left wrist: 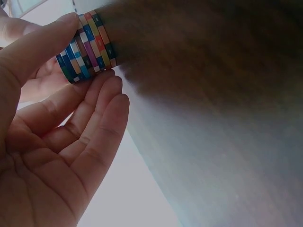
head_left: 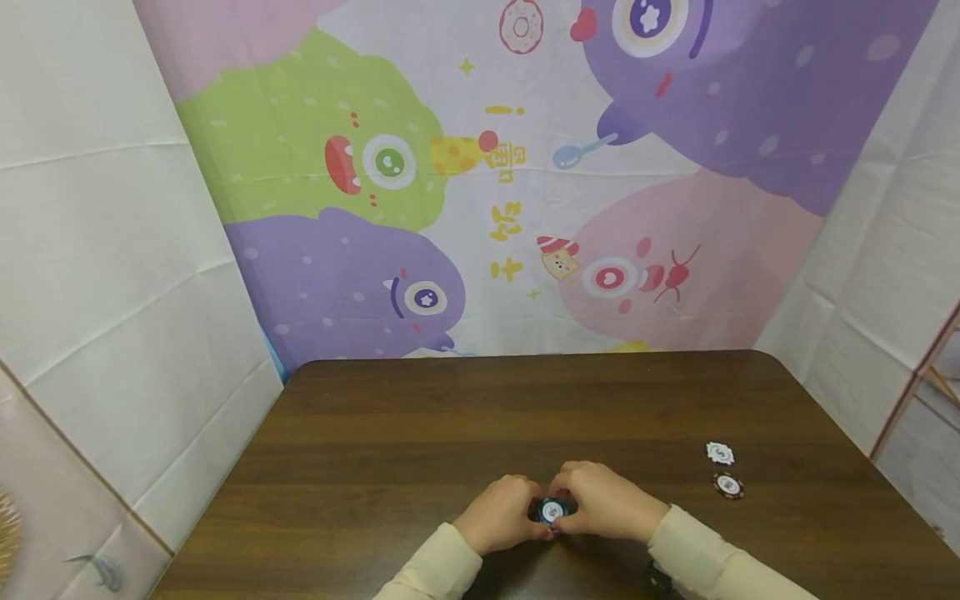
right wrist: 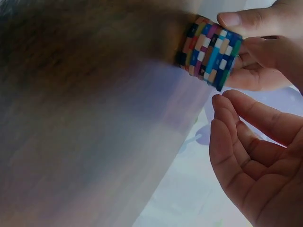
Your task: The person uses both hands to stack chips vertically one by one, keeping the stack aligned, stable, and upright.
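A stack of several poker chips (head_left: pixel 552 511) in many colours stands on the brown table, its top chip dark-edged with a white centre. My left hand (head_left: pixel 504 515) grips the stack from the left, thumb on the near side and fingers round the far side. From the right, my right hand (head_left: pixel 609 503) holds it between thumb and fingers. The striped edges of the chips (left wrist: pixel 87 49) show in the left wrist view, with the left fingertips against them. In the right wrist view the right fingertips (right wrist: pixel 223 100) lie right at the stack's edge.
Two loose chips lie to the right on the table (head_left: pixel 360 433): a white poker chip (head_left: pixel 720 453) and, nearer me, a dark poker chip (head_left: pixel 728 486). Behind the table hangs a cartoon-printed cloth (head_left: pixel 510 317); white cloth panels (head_left: pixel 150 250) stand at both sides.
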`<action>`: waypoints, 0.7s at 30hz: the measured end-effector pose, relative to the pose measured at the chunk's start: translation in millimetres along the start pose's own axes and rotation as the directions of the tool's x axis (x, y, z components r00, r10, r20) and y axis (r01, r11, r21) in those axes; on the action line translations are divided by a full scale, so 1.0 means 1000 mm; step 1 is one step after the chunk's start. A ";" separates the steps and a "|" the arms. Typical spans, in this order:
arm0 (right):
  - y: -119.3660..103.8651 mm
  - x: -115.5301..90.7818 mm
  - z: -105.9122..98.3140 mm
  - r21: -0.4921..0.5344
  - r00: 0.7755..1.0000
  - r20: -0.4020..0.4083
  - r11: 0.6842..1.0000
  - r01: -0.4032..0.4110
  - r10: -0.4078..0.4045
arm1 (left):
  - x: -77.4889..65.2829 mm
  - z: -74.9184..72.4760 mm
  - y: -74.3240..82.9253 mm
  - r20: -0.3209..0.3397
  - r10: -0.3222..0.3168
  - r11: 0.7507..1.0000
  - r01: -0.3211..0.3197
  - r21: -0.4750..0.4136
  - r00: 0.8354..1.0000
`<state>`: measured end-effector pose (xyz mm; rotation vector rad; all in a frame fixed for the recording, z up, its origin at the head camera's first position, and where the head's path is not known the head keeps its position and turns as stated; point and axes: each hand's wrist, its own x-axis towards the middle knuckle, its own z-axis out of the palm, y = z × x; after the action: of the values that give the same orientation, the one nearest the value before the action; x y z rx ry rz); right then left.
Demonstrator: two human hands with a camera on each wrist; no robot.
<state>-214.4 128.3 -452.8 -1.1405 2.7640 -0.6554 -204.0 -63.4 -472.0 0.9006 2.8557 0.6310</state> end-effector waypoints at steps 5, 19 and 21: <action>0.004 -0.005 -0.009 0.015 0.999 -0.031 0.999 -0.033 0.033 | 0.001 0.000 0.001 0.005 -0.012 1.000 0.012 0.002 1.000; 0.034 -0.037 -0.039 -0.084 0.942 -0.273 0.971 -0.225 0.195 | 0.001 0.000 0.002 -0.016 -0.017 0.999 0.018 0.048 1.000; 0.040 -0.043 -0.043 -0.079 0.927 -0.298 0.962 -0.262 0.228 | 0.000 -0.001 0.002 -0.016 -0.017 0.999 0.017 0.049 1.000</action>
<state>-219.7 198.9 -434.6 -0.7435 3.1568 -0.6839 -202.9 -61.9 -470.5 0.8809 2.9015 0.5715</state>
